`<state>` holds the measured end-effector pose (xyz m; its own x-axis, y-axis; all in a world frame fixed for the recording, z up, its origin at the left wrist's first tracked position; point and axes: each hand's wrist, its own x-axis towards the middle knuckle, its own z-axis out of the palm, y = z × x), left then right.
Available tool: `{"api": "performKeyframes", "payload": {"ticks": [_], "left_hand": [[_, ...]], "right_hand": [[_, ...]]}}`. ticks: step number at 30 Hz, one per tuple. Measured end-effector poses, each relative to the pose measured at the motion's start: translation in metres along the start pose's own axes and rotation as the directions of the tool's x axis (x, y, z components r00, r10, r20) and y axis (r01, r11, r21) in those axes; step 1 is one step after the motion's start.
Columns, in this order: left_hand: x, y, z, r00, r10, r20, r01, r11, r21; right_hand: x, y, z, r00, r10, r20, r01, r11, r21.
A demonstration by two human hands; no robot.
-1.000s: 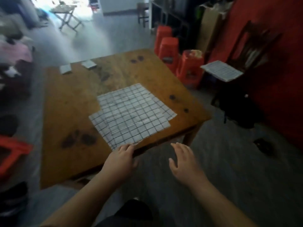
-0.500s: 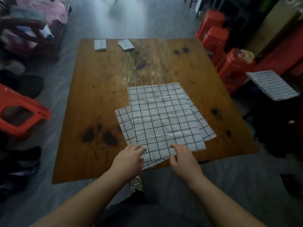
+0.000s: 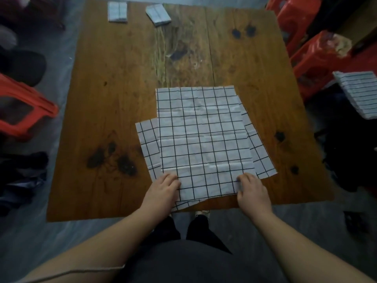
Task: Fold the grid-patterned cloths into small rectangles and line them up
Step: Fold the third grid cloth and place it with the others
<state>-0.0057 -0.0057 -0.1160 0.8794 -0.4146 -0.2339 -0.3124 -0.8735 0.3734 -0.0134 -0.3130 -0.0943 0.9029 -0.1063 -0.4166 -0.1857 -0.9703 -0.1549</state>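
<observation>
A white cloth with a black grid (image 3: 204, 139) lies spread flat on top of another grid cloth (image 3: 148, 144) near the front edge of the wooden table (image 3: 114, 88). My left hand (image 3: 163, 188) holds the top cloth's near left corner, fingers curled on it. My right hand (image 3: 250, 189) pinches its near right corner. The lower cloth sticks out at the left, right and front. Two small folded grid rectangles (image 3: 117, 11) (image 3: 158, 14) lie side by side at the table's far edge.
A stack of more grid cloths (image 3: 359, 92) rests on a dark seat at the right. Red plastic stools stand at the right (image 3: 314, 58) and at the left (image 3: 22, 111). Dark clothes lie on the floor at the left.
The view has swung down over the table. My right hand moved from the air onto the cloth, then out to its near right corner. My left hand stays at the near left corner.
</observation>
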Motion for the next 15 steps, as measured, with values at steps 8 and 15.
{"api": "performKeyframes", "payload": {"ticks": [8,15], "left_hand": [[-0.005,0.01,0.0,0.983,-0.14,-0.119,0.129,0.987,-0.094],[-0.019,0.022,-0.029,0.921,-0.344,-0.184,0.269,0.902,-0.337]], "right_hand": [[0.006,0.018,0.006,0.99,-0.144,-0.009,0.144,0.984,0.101],[0.004,0.032,-0.018,0.943,-0.322,-0.085,0.332,0.928,0.169]]}}
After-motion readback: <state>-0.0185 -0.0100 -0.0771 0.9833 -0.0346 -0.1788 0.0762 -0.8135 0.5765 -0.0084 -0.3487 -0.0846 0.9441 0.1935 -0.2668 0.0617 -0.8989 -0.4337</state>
